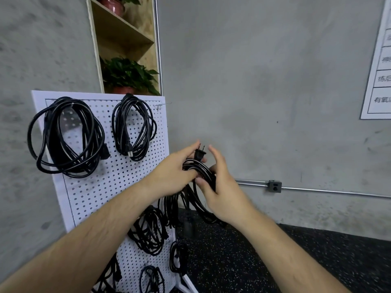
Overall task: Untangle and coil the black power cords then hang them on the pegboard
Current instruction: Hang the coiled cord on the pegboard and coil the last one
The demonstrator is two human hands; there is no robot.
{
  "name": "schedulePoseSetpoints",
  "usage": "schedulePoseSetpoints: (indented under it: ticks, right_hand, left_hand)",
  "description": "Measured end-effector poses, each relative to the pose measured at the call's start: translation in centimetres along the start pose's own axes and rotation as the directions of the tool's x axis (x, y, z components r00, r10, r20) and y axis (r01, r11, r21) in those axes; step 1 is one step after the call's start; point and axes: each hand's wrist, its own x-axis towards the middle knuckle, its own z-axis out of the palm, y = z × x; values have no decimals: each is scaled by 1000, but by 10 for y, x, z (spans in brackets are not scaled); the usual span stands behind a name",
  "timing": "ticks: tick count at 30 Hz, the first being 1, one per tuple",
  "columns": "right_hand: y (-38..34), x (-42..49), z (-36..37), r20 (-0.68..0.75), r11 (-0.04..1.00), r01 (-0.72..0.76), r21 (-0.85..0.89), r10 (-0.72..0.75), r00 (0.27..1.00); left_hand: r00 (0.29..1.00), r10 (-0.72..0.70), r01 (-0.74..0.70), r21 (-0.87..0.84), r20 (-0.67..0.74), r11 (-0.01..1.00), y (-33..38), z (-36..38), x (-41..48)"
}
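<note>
Head view: just right of the pegboard (105, 176), the left hand (175, 169) grips a coiled black power cord (200, 169), its plug (200, 153) sticking up. The right hand (221, 189) pinches the same coil, forefinger raised. A hung coil (67, 136) sits at the pegboard's top left, a second coil (133, 127) at its top middle.

We hold a cord (197, 169) right of the pegboard (105, 182), where other coils (51, 140) hang (a shelf (124, 30) stands behind).

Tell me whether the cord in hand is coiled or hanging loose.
Coiled: the cord is gathered in loops that the left hand and right hand grip, plug pointing up; not hung on the pegboard.
</note>
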Motion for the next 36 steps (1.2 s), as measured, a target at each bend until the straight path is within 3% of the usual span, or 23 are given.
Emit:
schedulePoseSetpoints:
  ticks: [10,19,23,28,33,36]
  right_hand:
    - [2,11,4,-135,983,160,-88,-171,976]
    - [10,8,7,-166,955,268,-129,-287,943]
    - [10,10,5,-214,979,203,-19,-202,956]
    - [15,21,4,-149,988,144,48,-136,980]
    - [14,31,-7,-45,997,-16,78,20,999]
    - [13,38,-10,-10,999,-19,37,19,1000]
  left_hand:
    - [993,-4,-17,180,118,984,8,-7,5]
    - [965,28,-73,165,260,984,9,-17,13]
    - [958,-20,-23,146,286,989,1,-18,16]
    - [949,-44,5,126,311,992,-9,-14,18]
    - [957,-65,91,-81,282,992,-18,-12,13]
    - [966,-83,126,-167,246,978,-20,-13,11]
